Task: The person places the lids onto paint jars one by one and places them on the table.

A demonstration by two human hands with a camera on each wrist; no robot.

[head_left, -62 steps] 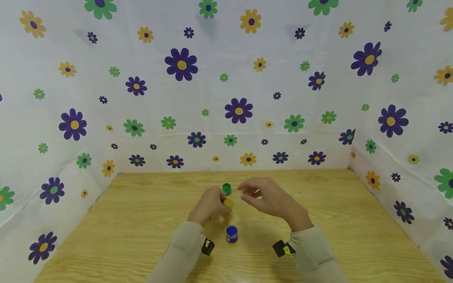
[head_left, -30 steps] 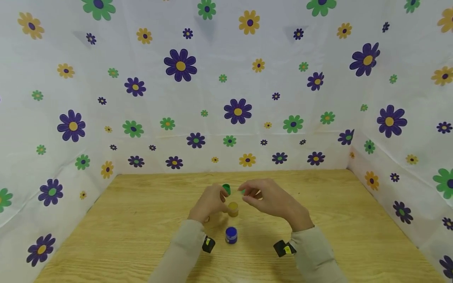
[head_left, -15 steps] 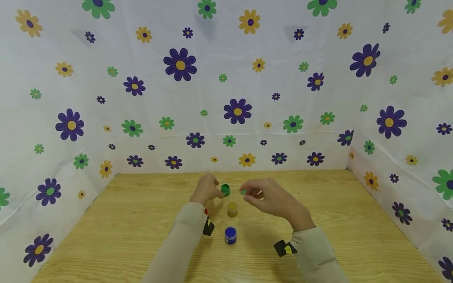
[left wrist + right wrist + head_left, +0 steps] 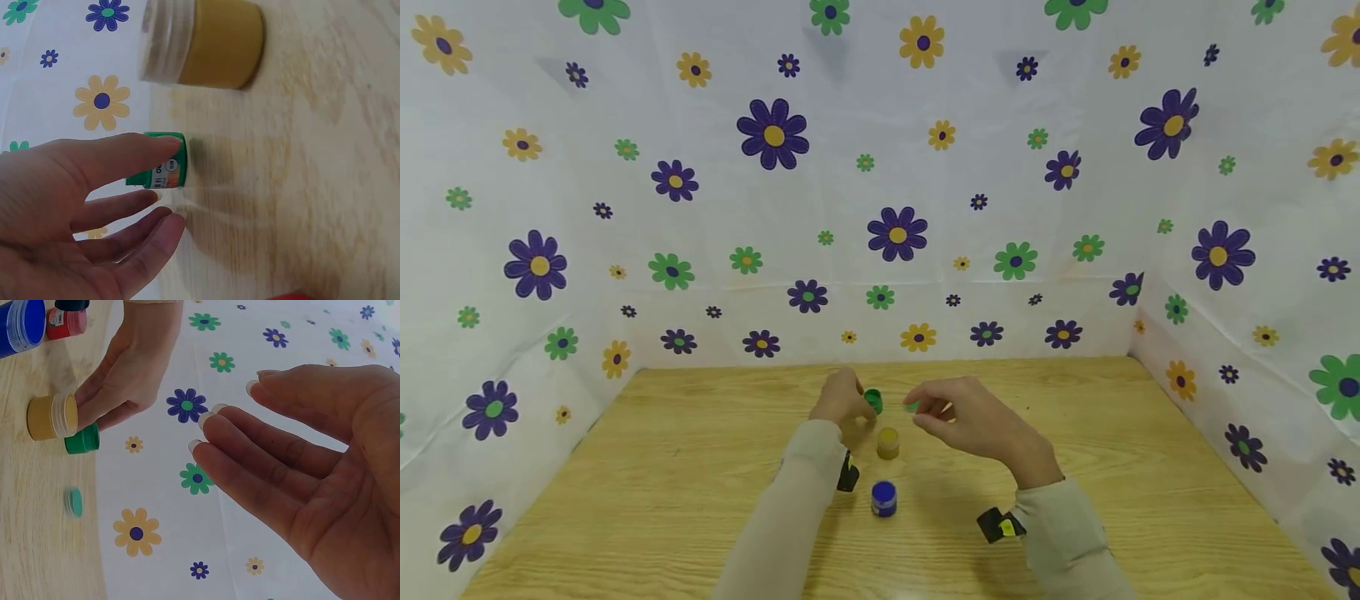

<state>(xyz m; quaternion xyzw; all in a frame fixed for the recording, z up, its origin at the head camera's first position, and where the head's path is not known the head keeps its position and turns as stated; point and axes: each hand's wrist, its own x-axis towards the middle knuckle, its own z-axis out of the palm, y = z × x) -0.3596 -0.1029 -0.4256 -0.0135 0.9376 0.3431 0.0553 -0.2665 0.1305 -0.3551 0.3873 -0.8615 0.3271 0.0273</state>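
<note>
My left hand is beside a small green paint jar, at its left side. In the left wrist view the thumb overlaps the jar and the other fingers lie loosely bent below it; whether they touch it I cannot tell. The jar's top looks uncovered. A pale green lid lies on the table, partly covered by my right hand in the head view. That hand hovers with relaxed fingers and nothing in them. Nearer to me stand a yellow paint jar and a blue paint jar.
A red paint jar stands near the blue one in the right wrist view, hidden by my left arm in the head view. The wooden table ends at white flowered cloth walls at the back and sides.
My left hand has let go of the yellow jar, which now stands by itself, and has moved back to the green jar. The right hand has stayed in place.
</note>
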